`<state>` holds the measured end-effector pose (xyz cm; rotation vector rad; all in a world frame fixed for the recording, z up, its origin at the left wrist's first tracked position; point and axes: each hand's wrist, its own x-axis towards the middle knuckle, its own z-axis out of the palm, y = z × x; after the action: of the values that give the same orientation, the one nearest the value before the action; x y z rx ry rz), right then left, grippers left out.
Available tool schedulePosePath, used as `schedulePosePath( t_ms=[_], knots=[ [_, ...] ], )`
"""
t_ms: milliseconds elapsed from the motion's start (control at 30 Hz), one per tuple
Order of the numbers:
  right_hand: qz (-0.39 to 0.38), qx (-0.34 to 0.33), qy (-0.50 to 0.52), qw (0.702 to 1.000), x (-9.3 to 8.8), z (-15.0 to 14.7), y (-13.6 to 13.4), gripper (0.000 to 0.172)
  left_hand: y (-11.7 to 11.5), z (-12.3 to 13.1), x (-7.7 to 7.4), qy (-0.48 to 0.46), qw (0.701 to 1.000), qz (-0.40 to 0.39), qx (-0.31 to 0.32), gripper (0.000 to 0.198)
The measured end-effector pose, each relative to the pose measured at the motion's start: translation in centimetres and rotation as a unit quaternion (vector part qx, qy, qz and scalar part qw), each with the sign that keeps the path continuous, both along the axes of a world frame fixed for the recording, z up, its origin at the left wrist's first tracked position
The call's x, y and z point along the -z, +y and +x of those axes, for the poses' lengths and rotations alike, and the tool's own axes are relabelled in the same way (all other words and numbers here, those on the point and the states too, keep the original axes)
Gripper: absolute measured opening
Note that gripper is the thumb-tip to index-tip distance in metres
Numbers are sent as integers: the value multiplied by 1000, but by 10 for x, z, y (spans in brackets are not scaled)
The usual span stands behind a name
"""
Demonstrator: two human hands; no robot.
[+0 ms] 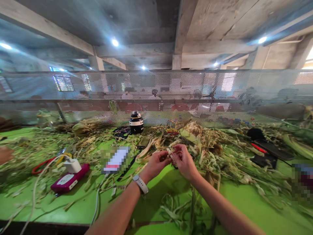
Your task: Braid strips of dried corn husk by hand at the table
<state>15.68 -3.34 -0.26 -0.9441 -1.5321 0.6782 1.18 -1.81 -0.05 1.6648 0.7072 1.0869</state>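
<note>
My left hand (156, 164) and my right hand (184, 160) meet above the green table (239, 195), fingers pinched together on a small pale strip of corn husk (170, 152) held between them. A white watch (140, 183) sits on my left wrist. A heap of dry corn husks (195, 137) lies just behind the hands, and looser green husk strips (176, 209) lie under my right forearm.
A magenta power bank (70, 179) with a white charger and cable lies at the left, by red-handled scissors (42, 164). A black-and-white jar (136, 122) stands by the perforated metal screen (156, 88). Black items (266, 150) lie at the right. Another person's hand (5, 154) shows at the far left.
</note>
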Motion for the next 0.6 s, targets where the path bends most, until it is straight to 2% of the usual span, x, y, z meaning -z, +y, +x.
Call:
schedulePosePath(
  t_ms=[100,167,233,300,367,433,500,600],
  knots=[
    [-24,-1,-20,1000,-3,2,1,23,-1,-2,-2,64,997,49,-6,31],
    [-23,16,-75,997,-8,6,0,20,-3,-2,-4,88,994,71,-5,30],
    [-9,80,-168,983,-14,12,-3,24,-5,-1,-5,89,994,57,19,32],
    [20,164,-259,952,-19,17,-7,28,-7,1,-6,81,995,20,51,34],
    [55,213,-313,924,-22,19,-8,24,-9,2,-7,71,994,-14,77,38],
    [75,205,-319,922,-21,19,-7,18,-10,3,-8,61,993,-35,97,40],
    [60,157,-290,942,-18,19,-3,13,-9,3,-7,66,991,-48,104,39],
    [-4,76,-211,975,-12,19,6,15,-8,1,-5,92,989,-63,94,34]
  ],
)
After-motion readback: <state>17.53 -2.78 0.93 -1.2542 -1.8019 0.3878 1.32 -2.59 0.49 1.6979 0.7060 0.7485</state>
